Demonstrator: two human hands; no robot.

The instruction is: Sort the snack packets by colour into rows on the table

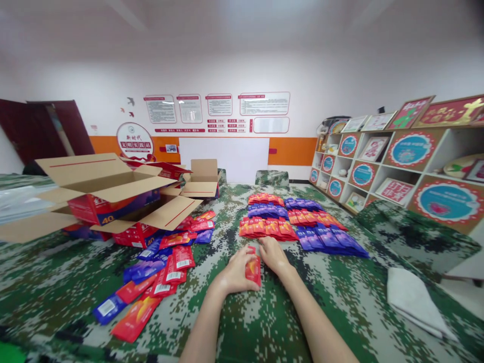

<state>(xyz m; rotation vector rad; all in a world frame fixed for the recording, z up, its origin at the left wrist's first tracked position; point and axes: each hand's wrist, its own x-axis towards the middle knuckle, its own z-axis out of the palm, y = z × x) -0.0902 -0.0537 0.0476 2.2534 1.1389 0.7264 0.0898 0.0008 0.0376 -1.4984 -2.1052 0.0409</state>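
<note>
My left hand (239,272) is closed on a red packet (254,271) with a yellow-orange picture, its thumb at the near end and its fingers at the far end. Close by on the right is my right hand (273,256), its fingers bent together near the packet's upper right corner. Whether they pinch anything is hidden. Just beyond both hands lies a row of overlapping red packets (266,228). Blue-purple packets (330,239) form another row to the right, with more red and blue rows behind. At left is a loose pile of red packets (138,315) and blue packets (109,307).
Open cardboard boxes (113,196) crowd the table's left side, flaps spread toward the loose pile. A smaller open box (200,189) stands behind. A folded white cloth (414,302) lies at right on the camouflage tablecloth (340,302). White shelves (401,171) line the right wall.
</note>
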